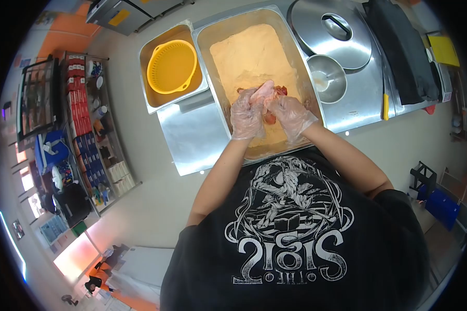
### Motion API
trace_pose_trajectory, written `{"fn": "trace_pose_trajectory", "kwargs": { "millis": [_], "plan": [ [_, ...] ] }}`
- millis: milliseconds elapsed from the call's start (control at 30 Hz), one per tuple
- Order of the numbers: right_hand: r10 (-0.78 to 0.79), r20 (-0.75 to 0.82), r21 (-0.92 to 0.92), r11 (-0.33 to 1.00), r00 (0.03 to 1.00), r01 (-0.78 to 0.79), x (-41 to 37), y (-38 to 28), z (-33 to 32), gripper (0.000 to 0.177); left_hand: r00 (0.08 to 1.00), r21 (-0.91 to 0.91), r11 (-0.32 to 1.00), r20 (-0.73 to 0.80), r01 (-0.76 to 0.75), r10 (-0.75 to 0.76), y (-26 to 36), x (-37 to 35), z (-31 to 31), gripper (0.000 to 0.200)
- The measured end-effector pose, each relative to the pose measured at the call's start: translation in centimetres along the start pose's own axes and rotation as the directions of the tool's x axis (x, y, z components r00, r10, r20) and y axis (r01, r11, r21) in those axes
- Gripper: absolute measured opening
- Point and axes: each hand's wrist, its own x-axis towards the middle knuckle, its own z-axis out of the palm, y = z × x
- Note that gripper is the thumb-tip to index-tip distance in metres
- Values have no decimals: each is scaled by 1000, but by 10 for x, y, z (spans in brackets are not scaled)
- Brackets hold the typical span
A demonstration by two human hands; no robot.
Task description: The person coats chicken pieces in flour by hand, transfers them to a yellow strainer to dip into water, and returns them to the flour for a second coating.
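Observation:
Both my hands wear clear plastic gloves and meet over a deep steel pan (294,32) filled with pale orange breading flour (251,49). A piece of raw chicken (264,91), pink and skin-covered, is held between them. My left hand (247,116) grips its left side with curled fingers, while my right hand (293,115) pinches it from the right. More dark red raw meat (270,118) shows below and around the hands, lying on the flour. The gloves partly cover the held piece, so its full shape is hidden.
A yellow plastic colander (172,66) sits in a smaller steel pan (144,85) to the left. On the right are a steel bowl (331,80), a large round lid (321,39) and a yellow-handled tool (385,107). Stocked shelves (80,103) stand far left.

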Motion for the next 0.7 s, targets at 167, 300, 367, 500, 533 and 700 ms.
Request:
{"fn": "trace_pose_trajectory", "kwargs": {
  "millis": [167,300,367,500,533,700],
  "plan": [
    [-300,42,-341,892,953,296,12,6,-7,49,958,269,928,-52,-258,282,-2,9,1,27],
    [-2,127,-190,981,992,26,19,-34,-38,53,996,235,972,-90,12,10,-5,12,0,29],
    [344,297,27,929,891,-368,25,-39,-51,54,966,104,964,-111,245,-234,0,10,-2,28],
    [345,416,-293,927,841,-235,22,-15,-67,52,981,415,891,-20,181,-191,30,-6,-10,28],
    [363,378,-450,876,852,-173,19,-11,-67,51,968,447,873,53,197,-245,30,-9,-11,30],
    [319,61,-807,574,946,-142,22,75,1,39,844,604,769,285,210,-454,20,-28,1,35]
  ]
}}
